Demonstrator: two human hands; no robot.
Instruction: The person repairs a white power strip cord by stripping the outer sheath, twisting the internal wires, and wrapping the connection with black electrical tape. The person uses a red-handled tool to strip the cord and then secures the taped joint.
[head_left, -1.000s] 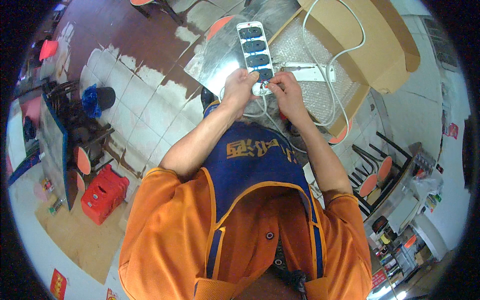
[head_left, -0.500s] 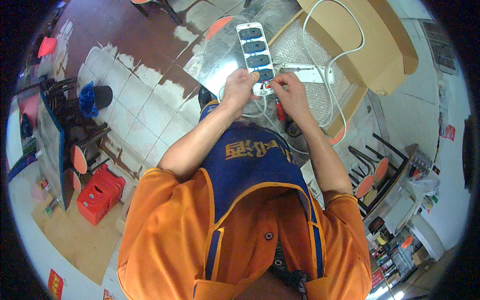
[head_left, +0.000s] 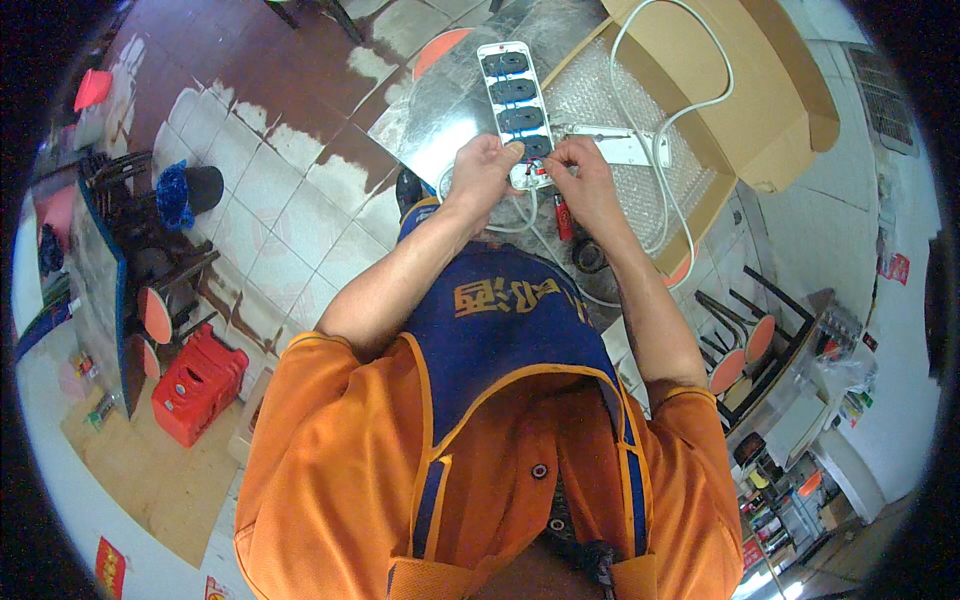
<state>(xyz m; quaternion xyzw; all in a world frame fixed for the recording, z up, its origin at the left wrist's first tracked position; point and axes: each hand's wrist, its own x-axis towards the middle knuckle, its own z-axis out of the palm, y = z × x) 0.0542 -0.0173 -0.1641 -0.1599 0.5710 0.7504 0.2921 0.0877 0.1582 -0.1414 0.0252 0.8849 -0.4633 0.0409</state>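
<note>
An opened white power strip (head_left: 515,76) stands lengthwise before me, its black socket inserts and blue wires exposed. My left hand (head_left: 478,180) is closed on its near left end, the thumb pressing by the lowest insert. With fingertips pinched together, my right hand (head_left: 584,184) works at the near right end, beside small red and white parts. What the right fingers pinch is too small to make out. A white cable (head_left: 523,212) leaves the strip's near end. Below the right hand lies a red-handled tool (head_left: 563,218), and to its right a long white cover plate (head_left: 625,150).
An open cardboard box (head_left: 775,95) with bubble wrap (head_left: 700,170) stands at the right of the shiny table (head_left: 440,125). Looped white cable (head_left: 728,75) hangs over it. A black ring-shaped roll (head_left: 591,256) lies near my right wrist. A red crate (head_left: 200,385) stands at left.
My right fingers have shifted slightly upward and right at the strip's near end. The left hand keeps its hold, and the view has tilted a little.
</note>
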